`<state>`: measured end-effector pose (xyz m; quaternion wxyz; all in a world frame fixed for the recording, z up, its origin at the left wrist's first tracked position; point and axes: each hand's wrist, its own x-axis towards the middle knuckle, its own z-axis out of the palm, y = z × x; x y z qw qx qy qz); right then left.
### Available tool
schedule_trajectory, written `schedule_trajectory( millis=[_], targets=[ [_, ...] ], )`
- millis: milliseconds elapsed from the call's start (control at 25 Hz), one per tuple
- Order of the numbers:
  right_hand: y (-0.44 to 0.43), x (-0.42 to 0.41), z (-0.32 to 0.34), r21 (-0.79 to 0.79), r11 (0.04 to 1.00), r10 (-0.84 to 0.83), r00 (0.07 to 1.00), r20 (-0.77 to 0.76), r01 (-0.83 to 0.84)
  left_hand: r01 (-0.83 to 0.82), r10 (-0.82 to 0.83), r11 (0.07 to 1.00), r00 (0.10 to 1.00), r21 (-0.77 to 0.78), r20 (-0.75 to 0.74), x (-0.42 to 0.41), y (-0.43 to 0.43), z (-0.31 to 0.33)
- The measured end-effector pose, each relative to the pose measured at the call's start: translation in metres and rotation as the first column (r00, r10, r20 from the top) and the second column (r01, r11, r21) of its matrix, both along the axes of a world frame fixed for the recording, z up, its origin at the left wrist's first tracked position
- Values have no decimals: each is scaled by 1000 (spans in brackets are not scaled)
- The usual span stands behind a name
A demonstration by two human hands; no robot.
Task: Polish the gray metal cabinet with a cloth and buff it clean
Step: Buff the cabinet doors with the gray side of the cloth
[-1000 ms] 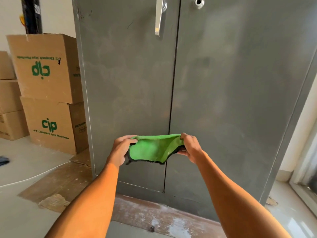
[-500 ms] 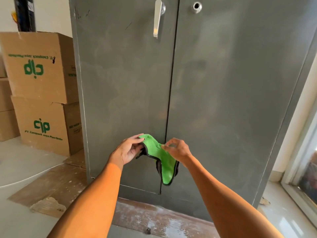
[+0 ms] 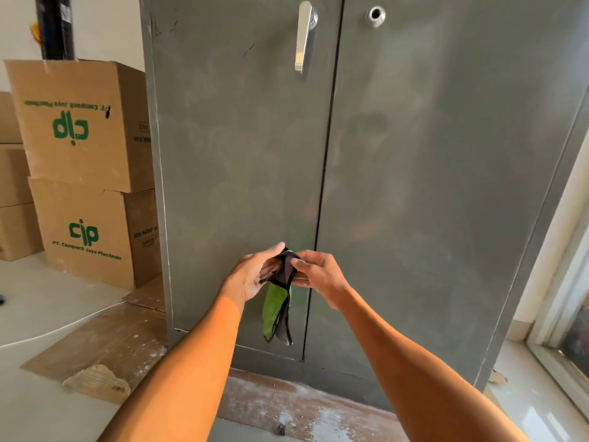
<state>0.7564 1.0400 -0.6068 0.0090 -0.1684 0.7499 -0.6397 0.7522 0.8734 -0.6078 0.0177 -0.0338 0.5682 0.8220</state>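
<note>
Left hand (image 3: 253, 277) and right hand (image 3: 320, 277) close together at 6 o'clock, low in front of gray metal cabinet (image 3: 430, 161) – both pinch bunched top of green microfiber cloth (image 3: 274, 309). Rest of cloth hangs folded below hands, black edging showing, across door seam; contact with doors unclear. Doors closed, smudged. Chrome handle (image 3: 302, 36) at 12 o'clock, lock hole (image 3: 377, 15) at 1 – stacked cardboard boxes (image 3: 79, 132) at 9 o'clock on floor.

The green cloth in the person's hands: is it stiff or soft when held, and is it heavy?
Probably floppy: the green cloth hangs limp and folded below the left hand and right hand, which hold only its top. Likely light: a finger pinch seems to carry it. It should flatten easily against the cabinet door.
</note>
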Motion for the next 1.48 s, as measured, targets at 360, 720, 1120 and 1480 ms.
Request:
schedule_trajectory(
  millis=[360,720,1120,1480],
  targets=[
    [35,-24,-8,22,976,-218,975,-46,219,-129,85,674,992,-727,-97,-10,-40,-27],
    [74,3,3,601,694,-150,896,-419,397,-627,384,105,742,-772,-550,-3,-76,-30],
    [38,13,24,517,811,-67,920,-385,275,-396,253,814,901,-426,-353,6,-36,2],
    [25,9,16,339,911,-158,958,-239,235,159,-202,901,977,-404,-65,14,-9,8]
  ],
)
